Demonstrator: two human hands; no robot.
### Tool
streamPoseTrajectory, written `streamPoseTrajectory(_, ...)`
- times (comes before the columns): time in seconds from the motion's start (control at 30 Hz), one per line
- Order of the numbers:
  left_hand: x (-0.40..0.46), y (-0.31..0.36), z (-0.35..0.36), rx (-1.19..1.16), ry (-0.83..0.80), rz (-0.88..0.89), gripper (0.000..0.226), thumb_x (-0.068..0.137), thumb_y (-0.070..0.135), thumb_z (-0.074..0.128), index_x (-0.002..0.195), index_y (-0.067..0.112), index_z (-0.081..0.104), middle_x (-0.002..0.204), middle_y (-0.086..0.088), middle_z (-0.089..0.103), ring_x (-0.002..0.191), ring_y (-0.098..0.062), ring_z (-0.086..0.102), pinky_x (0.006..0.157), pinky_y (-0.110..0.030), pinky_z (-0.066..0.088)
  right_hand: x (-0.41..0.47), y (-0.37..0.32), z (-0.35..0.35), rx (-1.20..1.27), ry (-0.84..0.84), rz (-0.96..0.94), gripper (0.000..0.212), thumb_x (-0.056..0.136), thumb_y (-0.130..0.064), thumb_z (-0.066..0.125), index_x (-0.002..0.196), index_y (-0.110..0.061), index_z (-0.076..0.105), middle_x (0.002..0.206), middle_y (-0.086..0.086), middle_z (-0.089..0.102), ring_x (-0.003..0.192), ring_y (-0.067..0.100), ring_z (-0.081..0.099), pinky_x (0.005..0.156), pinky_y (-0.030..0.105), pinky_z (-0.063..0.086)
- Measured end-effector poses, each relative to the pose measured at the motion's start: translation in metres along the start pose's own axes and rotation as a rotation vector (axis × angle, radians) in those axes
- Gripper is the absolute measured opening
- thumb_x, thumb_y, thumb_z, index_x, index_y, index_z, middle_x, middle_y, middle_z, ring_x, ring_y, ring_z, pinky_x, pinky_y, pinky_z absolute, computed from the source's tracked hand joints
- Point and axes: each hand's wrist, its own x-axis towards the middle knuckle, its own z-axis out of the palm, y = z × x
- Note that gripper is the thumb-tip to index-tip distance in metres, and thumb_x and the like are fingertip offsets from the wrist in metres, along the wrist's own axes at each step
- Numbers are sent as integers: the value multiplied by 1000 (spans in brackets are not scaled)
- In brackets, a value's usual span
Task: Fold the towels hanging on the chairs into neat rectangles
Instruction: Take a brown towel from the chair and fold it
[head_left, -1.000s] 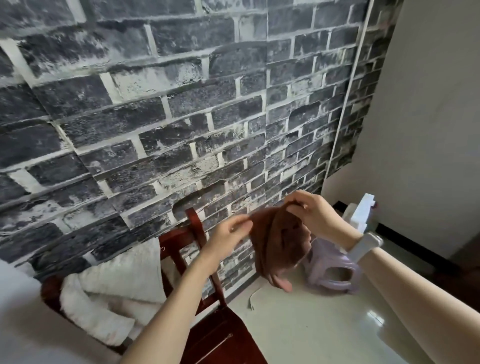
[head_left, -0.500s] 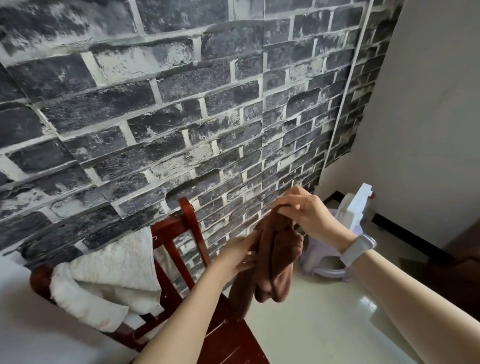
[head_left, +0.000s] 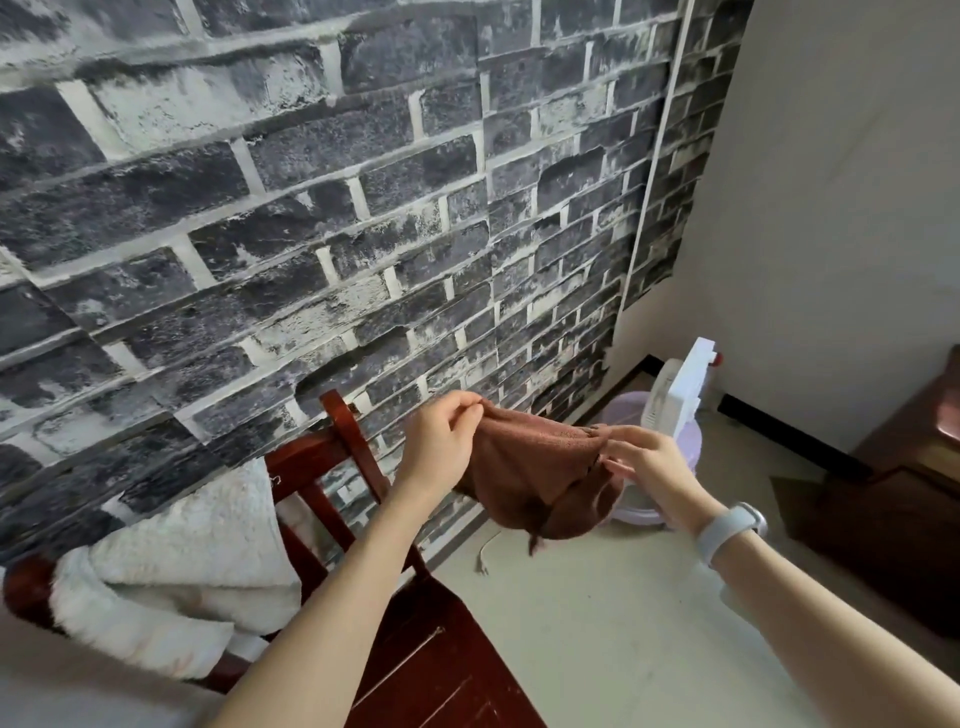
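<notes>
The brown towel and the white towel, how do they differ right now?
The brown towel is held up in the air, pinched at its top edge by the left hand and the right hand; the white towel hangs untouched over the back of the red wooden chair. The brown towel looks thin and smooth, the white towel thick and fluffy. The brown towel also looks smaller. Neither is a neat rectangle yet.
</notes>
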Motion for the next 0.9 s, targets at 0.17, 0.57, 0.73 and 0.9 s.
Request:
streamPoseTrajectory(0.17,4,20,-7,7,2,112,14,91,13,52,96,8,64,79,3,61,74,-13,57,70,-21,47,4,11,20,21,111,9,10,88,-4,52,90,-11,59,86,8,60,79,18,54,62,20,45)
streamPoseTrajectory(0.57,-13,31,-67,-267,89,18,19,91,11,52,85,26,63,82,5,68,76,-1,62,72,-18,48,6,76,98,62,-359,405,45,92,-33,51,133,-18,40,116,3,59,98,18,58,69,28,48)
streamPoseTrajectory(0.73,-30,15,-98,-254,204,-68,19,89,12,55,81,27,64,76,7,68,75,-8,62,80,-34,51,3,61,146,-138,-515,356,14,83,-17,62,86,-5,67,85,11,70,76,21,66,72,40,57)
streamPoseTrajectory(0.9,-51,-11,-126,-215,352,-161,15,92,8,50,90,12,63,81,-1,65,80,-14,58,80,-34,48,4,51,164,-360,-423,175,13,83,-7,51,86,-6,64,84,13,65,82,26,62,73,33,50)
